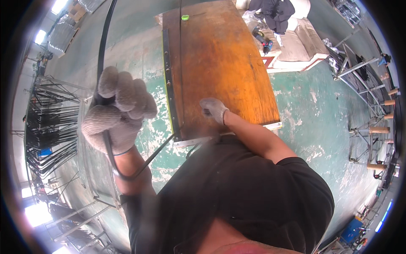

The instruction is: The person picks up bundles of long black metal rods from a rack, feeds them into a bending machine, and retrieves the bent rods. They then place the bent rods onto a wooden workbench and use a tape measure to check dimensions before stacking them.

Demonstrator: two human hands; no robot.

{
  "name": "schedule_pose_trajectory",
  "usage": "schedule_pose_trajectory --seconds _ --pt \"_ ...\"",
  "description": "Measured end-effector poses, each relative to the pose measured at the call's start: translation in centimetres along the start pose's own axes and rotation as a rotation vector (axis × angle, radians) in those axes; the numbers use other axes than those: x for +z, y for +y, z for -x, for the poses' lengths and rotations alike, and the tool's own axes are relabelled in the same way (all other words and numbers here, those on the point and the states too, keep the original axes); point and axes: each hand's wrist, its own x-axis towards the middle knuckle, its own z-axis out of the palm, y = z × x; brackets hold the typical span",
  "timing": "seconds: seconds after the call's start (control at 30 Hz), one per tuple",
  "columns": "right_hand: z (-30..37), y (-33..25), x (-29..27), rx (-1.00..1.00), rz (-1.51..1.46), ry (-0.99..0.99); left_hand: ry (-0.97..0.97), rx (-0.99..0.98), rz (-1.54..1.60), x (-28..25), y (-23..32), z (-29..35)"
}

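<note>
My left hand (119, 111), in a grey knit glove, is raised to the left of the wooden table and wrapped round a thin black strip (102, 46). From the fist the strip runs up to the top of the view; below, it bends round in front of my forearm and back toward the table corner. My right hand (214, 111), gloved too, is low over the near part of the wooden tabletop (224, 55). Its fingers are curled, and what they hold, if anything, is hidden. Another thin black length (180, 63) lies along the table's left side.
A black metal rail (168, 80) with holes edges the table's left side. At the far end lies a small green object (185, 17). Beyond stands a sofa (294, 44) with dark clothes (275, 12) and a cordless drill (266, 44). Racks of black frames (53, 127) stand left.
</note>
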Motion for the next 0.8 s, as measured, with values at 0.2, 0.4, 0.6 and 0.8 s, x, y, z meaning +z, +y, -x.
schedule_pose_trajectory --seconds 0.2,0.4,0.6,0.8 --pt "0.0 2.0 1.6 0.080 -0.013 0.020 -0.103 0.073 0.155 0.9 -0.2 0.0" --pt "-1.3 0.0 3.5 0.145 -0.281 -0.282 -0.167 0.099 0.140 0.9 -1.0 -0.9" --pt "-3.8 0.2 -4.1 -0.051 -0.013 0.448 0.196 0.069 -0.253 1.4 0.1 -0.2" --pt "3.5 0.3 -18.6 -0.148 0.221 1.154 0.808 -0.212 -0.566 -8.4 -6.6 5.4"
